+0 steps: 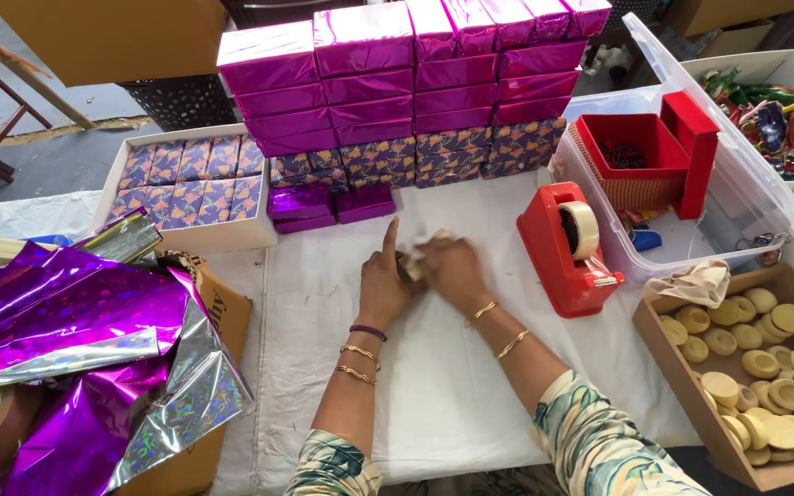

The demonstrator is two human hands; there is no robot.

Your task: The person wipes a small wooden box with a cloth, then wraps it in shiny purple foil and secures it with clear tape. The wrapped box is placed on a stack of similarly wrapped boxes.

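Note:
My left hand [384, 281] and my right hand [453, 272] meet over the white cloth [434, 386] on the table. Between them they hold a small pale object [416, 264], mostly hidden by the fingers and blurred. The left index finger points up and away. Both wrists wear thin gold bangles. A red tape dispenser [567, 244] with a roll of clear tape stands just right of my right hand.
Stacks of shiny purple wrapped boxes [397, 73] stand at the back, with patterned boxes in a white tray [190, 184]. Purple foil sheets [66, 321] lie at left. A cardboard box of round tan discs [765, 367] sits at right, behind it a clear bin [737, 184] with red baskets.

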